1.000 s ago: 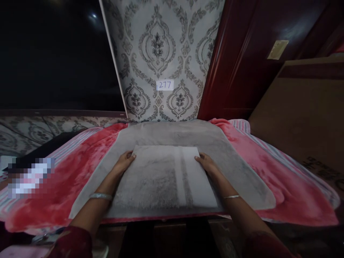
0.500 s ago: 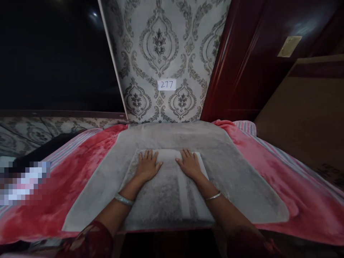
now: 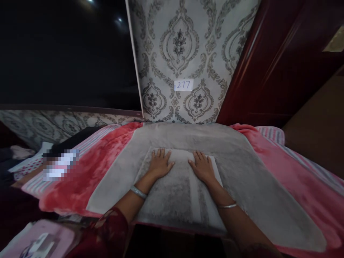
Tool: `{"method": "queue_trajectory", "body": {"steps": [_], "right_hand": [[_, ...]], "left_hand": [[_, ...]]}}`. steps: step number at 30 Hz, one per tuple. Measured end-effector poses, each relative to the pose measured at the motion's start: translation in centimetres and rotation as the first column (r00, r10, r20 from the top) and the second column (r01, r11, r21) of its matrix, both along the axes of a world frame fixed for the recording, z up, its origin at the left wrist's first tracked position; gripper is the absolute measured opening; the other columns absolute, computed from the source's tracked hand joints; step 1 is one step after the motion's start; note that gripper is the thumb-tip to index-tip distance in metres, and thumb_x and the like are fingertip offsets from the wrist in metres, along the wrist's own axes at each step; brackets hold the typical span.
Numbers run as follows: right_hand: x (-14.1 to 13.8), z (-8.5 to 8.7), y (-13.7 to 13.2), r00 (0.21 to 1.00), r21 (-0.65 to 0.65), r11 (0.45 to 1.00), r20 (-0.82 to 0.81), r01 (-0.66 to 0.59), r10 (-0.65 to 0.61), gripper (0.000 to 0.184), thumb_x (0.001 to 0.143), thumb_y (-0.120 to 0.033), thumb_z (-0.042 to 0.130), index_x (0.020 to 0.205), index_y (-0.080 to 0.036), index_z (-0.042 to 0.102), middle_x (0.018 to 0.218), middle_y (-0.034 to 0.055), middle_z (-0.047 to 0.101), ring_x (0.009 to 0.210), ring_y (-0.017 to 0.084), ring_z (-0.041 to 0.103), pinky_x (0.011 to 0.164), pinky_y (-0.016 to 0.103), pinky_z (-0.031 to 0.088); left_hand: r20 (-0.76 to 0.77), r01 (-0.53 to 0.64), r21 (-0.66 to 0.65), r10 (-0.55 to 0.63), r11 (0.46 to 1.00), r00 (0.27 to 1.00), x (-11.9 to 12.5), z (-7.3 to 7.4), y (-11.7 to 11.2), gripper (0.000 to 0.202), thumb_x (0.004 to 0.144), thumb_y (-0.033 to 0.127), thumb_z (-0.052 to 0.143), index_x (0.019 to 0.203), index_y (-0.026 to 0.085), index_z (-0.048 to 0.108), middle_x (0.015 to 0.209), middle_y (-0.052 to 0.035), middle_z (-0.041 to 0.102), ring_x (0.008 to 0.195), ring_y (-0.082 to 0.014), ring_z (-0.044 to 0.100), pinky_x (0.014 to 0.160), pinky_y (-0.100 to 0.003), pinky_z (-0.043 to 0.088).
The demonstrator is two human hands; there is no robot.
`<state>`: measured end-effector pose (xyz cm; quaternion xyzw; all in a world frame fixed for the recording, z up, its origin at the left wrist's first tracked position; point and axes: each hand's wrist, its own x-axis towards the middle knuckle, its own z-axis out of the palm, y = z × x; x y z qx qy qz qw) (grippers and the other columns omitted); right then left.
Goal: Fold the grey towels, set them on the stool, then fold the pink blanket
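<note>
The left hand (image 3: 159,166) and right hand (image 3: 204,168), gripping its edges a second ago, now lie flat on the cloth (image 3: 170,200), fingers spread. It rests on a blanket (image 3: 252,193) near a patterned wall (image 3: 180,61).

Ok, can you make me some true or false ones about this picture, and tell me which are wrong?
1. The left hand and right hand press into fists. False: both lie open on the gray-and-white cloth.
2. That cloth lies on a bigger gray spread. True.
3. The number shown is 300. False: the white card reads 277.
4. The dark screen is left of the card in the picture. True.
5. Only one bracelet shows. False: there's a wide bracelet and a thin bracelet.
</note>
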<state>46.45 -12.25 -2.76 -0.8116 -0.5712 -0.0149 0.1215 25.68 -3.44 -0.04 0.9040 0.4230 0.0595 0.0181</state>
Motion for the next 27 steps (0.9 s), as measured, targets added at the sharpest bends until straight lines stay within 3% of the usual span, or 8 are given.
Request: {"method": "queue_trajectory", "body": {"steps": [4,7,11,14,16,18,21,27], "right_hand": [[0.2,-0.3,0.1,1.0,0.009,1.0,0.012,-0.005,0.005,0.061,0.102,-0.046,0.034,0.152,-0.012,0.04,0.159,0.0155,0.036,0.147,0.03,0.028,0.118,0.052,0.018],[0.2,0.4,0.2,1.0,-0.028,1.0,-0.006,-0.006,0.006,0.061,0.102,-0.044,0.035,0.152,-0.011,0.039,0.159,0.017,0.035,0.148,0.03,0.026,0.118,0.052,0.019],[-1.4,2.2,0.0,0.999,-0.069,0.998,-0.037,-0.006,0.004,0.058,0.102,-0.043,0.035,0.154,-0.018,0.037,0.161,0.0159,0.03,0.15,0.033,0.022,0.116,0.058,0.021],[-3.8,3.2,0.1,0.967,-0.04,0.966,-0.027,-0.254,0.253,0.055,0.102,-0.046,0.036,0.155,-0.029,0.036,0.164,0.0093,0.024,0.151,0.033,0.017,0.116,0.061,0.019],[-5.3,3.3,0.5,0.88,-0.046,0.878,-0.029,-0.476,0.475,0.055,0.103,-0.048,0.036,0.156,-0.034,0.034,0.165,0.0055,0.022,0.152,0.031,0.016,0.118,0.06,0.016],[-5.9,3.1,1.2,0.789,-0.076,0.785,-0.047,-0.615,0.613,0.056,0.103,-0.052,0.036,0.156,-0.036,0.031,0.165,0.0037,0.022,0.152,0.029,0.016,0.119,0.059,0.015],[-5.2,2.5,2.5,0.752,-0.109,0.744,-0.058,-0.659,0.657,0.059,0.102,-0.055,0.035,0.157,-0.033,0.03,0.165,0.0041,0.021,0.152,0.028,0.016,0.12,0.056,0.015],[-3.0,2.5,5.2,0.826,-0.157,0.812,-0.044,-0.562,0.562,0.061,0.101,-0.055,0.036,0.157,-0.032,0.03,0.165,0.0048,0.022,0.151,0.028,0.02,0.12,0.053,0.018]], "left_hand": [[0.029,0.015,-0.031,-0.014,0.999,0.999,-0.1,0.3,0.3,0.067,0.097,0.055,0.037,0.154,0.02,0.037,0.162,-0.0197,0.029,0.151,-0.037,0.021,0.12,-0.062,0.014],[0.049,0.035,-0.059,-0.032,0.998,0.998,-0.7,1.7,0.1,0.065,0.098,0.051,0.038,0.154,0.017,0.036,0.162,-0.02,0.028,0.151,-0.0345,0.022,0.121,-0.06,0.016],[0.078,-0.051,0.03,0.048,0.998,0.996,-3.6,3.0,-2.7,0.058,0.097,0.043,0.045,0.147,0.013,0.045,0.157,-0.0222,0.038,0.149,-0.0341,0.029,0.12,-0.059,0.022],[0.092,-0.009,0.148,-0.005,0.989,0.996,-6.4,1.5,-6.7,0.055,0.097,0.042,0.045,0.144,0.015,0.05,0.152,-0.0204,0.046,0.146,-0.0348,0.035,0.119,-0.059,0.023],[0.111,0.073,0.242,-0.102,0.967,0.989,-7.9,-0.6,-9.1,0.057,0.095,0.045,0.05,0.147,0.023,0.047,0.153,-0.0165,0.046,0.145,-0.036,0.036,0.118,-0.063,0.024],[0.116,0.114,0.324,-0.159,0.939,0.98,-8.7,-2.5,-10.7,0.061,0.092,0.045,0.056,0.149,0.028,0.045,0.155,-0.0153,0.043,0.145,-0.0385,0.036,0.115,-0.065,0.028],[0.126,0.108,0.387,-0.169,0.916,0.978,-8.9,-4.3,-11.5,0.064,0.09,0.044,0.059,0.15,0.03,0.044,0.156,-0.0159,0.041,0.144,-0.0403,0.036,0.112,-0.065,0.031],[0.171,0.092,0.363,-0.163,0.927,0.972,-8.7,-4.4,-11.3,0.062,0.089,0.046,0.059,0.149,0.033,0.046,0.157,-0.0136,0.041,0.145,-0.0392,0.034,0.114,-0.064,0.029]]}}
